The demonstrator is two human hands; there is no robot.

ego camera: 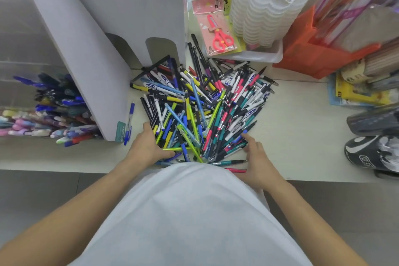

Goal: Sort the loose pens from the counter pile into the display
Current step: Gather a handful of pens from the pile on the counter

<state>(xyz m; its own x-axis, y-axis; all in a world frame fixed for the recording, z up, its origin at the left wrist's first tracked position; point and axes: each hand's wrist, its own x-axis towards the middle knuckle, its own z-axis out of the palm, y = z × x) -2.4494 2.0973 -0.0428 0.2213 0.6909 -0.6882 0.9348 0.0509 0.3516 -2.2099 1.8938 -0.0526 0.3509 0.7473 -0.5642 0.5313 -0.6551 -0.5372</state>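
A big pile of loose pens (200, 106) in black, blue, yellow, green, teal and pink lies on the pale counter (298, 127) in front of me. My left hand (148, 144) rests flat against the pile's near left edge, fingers spread on the pens. My right hand (258, 157) presses against the near right edge, fingers apart. Neither hand holds a pen. The white display stand (103, 34) with open compartments rises at the back left. A clear display bin (49, 106) at the far left holds several blue and pastel pens.
Two blue pens (129, 123) lie beside the stand's base. A white tray (254, 55) with packaged pink scissors (218, 34) and stacked clear containers (269, 4) sits behind the pile. An orange box (313, 54), yellow books (356, 90) and dark pouches (375, 153) crowd the right.
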